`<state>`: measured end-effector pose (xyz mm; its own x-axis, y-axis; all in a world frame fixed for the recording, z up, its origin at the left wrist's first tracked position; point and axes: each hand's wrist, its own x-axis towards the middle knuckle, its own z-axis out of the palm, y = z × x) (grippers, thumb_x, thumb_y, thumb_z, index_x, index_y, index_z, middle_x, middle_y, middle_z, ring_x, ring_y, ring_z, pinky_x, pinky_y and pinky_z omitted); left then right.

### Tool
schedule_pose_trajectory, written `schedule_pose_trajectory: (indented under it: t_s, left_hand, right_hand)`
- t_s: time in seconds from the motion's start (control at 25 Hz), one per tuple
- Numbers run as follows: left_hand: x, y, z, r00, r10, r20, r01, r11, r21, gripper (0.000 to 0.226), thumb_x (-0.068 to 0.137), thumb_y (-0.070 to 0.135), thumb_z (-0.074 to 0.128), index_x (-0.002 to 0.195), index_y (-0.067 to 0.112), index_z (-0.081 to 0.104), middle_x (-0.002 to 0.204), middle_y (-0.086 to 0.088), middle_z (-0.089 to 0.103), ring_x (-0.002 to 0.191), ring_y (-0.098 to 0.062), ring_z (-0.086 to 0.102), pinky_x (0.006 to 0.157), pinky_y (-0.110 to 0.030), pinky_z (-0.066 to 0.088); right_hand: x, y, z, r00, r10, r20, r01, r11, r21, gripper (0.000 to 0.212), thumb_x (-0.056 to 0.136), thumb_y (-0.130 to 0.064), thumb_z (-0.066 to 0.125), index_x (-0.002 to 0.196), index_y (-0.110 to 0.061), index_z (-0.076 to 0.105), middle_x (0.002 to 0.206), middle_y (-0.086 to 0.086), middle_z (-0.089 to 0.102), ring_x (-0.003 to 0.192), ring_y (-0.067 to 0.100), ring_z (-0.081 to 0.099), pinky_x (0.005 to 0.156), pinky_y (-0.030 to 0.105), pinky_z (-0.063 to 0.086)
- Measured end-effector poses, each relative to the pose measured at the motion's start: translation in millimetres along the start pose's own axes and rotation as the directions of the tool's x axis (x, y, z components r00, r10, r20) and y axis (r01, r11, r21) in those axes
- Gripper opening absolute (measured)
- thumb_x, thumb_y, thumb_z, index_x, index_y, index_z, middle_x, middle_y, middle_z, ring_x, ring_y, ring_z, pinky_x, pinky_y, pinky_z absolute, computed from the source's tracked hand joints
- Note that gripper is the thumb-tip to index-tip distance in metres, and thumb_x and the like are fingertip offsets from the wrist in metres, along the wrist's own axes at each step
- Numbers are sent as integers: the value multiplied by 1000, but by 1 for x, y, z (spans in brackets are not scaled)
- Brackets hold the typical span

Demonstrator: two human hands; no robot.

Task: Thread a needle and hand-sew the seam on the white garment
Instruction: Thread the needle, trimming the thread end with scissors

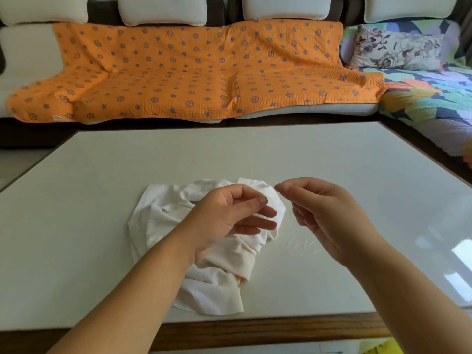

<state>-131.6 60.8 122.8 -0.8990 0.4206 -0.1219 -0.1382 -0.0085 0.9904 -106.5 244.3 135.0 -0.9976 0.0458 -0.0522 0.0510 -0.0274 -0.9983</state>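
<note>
White garment [163,221]: crumpled, long axis near-to-far, partly under left hand [224,218].
Left hand: pinches needle [266,212], steeply tilted, barely visible.
Right hand [321,213]: fingertips together; contents cannot be told.

White garment [163,226]: soft matt cloth. Tabletop [102,200]: smooth, semi-gloss, reflections at 4 o'clock; wood-grain table edge [255,330] at 6 o'clock. Orange blanket [178,72], 12 o'clock: quilted cloth.

Open tabletop [229,154] left, right, beyond; crumpled garment [158,221] near centre front, loose thread [304,247] just right.
</note>
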Motion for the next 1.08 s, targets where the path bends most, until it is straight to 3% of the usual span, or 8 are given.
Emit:
schedule_pose_trajectory:
  t_s: [0.2,0.36,0.44,0.76,1.08]
  left_hand:
    - [-1,10,5,990,45,-132,-69,981,-182,18,85,25,66,98,13,67,90,-6,74,81,-22,74,59,-20,52]
    - [1,7,3,987,68,-145,-96,976,-194,21,83,23,67,101,13,70,96,-7,76,86,-23,74,60,-20,53]
    - [2,6,3,989,83,-126,-105,978,-178,22,83,23,67,101,12,71,97,-7,76,90,-23,74,61,-20,53]
    - [7,4,7,987,106,-121,-130,968,-213,29,66,35,72,89,20,78,87,-3,75,83,-22,74,62,-20,53]
    - [12,6,11,988,98,-117,-123,965,-230,20,68,32,71,83,22,80,85,-3,75,78,-19,73,59,-18,52]
  right_hand:
    - [4,-12,6,999,-40,3,40,997,68,15,86,-15,68,73,-16,74,48,-6,39,49,12,34,52,22,33]
    - [7,-8,12,992,-123,19,124,991,-50,11,85,-15,69,76,-13,75,67,2,69,62,13,63,60,25,47]
    - [6,-6,16,987,-159,17,160,984,-74,10,85,-14,69,77,-12,75,73,5,74,69,13,69,64,24,51]
    - [6,-7,20,961,-261,-91,244,956,-161,13,84,-16,71,72,-18,73,54,-12,62,48,0,51,50,8,39]
    - [8,-7,16,959,-264,-99,254,962,-103,12,83,-13,72,72,-17,75,51,-13,61,46,2,51,49,9,38]
